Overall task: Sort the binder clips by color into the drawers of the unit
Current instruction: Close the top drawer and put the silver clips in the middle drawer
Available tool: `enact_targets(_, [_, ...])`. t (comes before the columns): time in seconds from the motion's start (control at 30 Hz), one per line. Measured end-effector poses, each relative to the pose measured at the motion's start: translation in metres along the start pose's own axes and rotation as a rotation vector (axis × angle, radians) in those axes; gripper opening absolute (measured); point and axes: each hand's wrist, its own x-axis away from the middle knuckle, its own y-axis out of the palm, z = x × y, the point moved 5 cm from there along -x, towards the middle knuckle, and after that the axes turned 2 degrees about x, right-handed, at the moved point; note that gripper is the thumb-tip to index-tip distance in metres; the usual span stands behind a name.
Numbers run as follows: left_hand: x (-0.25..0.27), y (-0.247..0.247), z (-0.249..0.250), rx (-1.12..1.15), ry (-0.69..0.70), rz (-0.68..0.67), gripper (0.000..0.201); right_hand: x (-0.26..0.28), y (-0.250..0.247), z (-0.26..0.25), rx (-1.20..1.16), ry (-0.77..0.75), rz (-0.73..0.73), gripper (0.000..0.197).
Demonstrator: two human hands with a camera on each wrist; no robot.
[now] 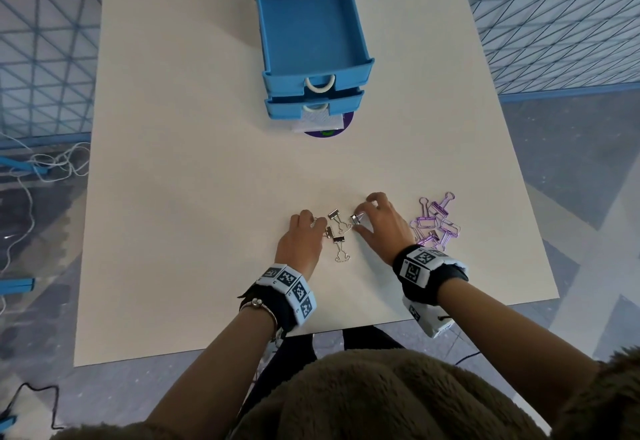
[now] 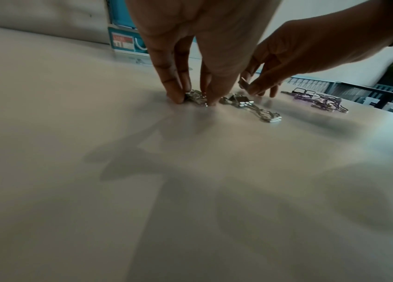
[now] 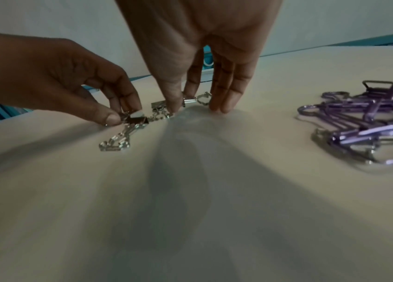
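Observation:
Several silver binder clips point(image 1: 338, 239) lie on the table between my two hands. My left hand point(image 1: 321, 226) pinches one silver clip point(image 2: 196, 97) against the table with thumb and fingertips. My right hand point(image 1: 357, 222) pinches another silver clip point(image 1: 356, 218) between thumb and forefinger, lifted slightly off the surface, with its other fingers touching the table. A pile of purple binder clips point(image 1: 435, 221) sits just right of my right hand. The blue drawer unit point(image 1: 313, 100) stands at the far middle of the table, its upper drawer point(image 1: 308, 23) pulled out and empty.
A lower drawer point(image 1: 314, 106) of the unit is slightly out, with a white label and a purple disc point(image 1: 327, 133) in front of it. The beige table point(image 1: 180, 162) ends at its near edge close to my wrists. Cables point(image 1: 41, 169) lie on the floor at left.

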Motion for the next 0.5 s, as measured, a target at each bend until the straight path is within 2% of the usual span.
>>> enact_targets(0.23, [0.005, -0.006, -0.015, 0.051, -0.089, 0.017, 0.036, -0.009, -0.008, -0.022, -0.016, -0.063, 0.063, 0.028])
enact_targets(0.4, [0.011, -0.010, -0.025, 0.048, -0.126, 0.046, 0.036, -0.020, 0.004, -0.035, 0.059, -0.035, -0.075, 0.033])
enact_targets(0.5, [0.017, -0.009, -0.028, 0.060, -0.121, 0.066, 0.038, -0.022, 0.008, -0.036, 0.082, -0.031, -0.086, 0.030])
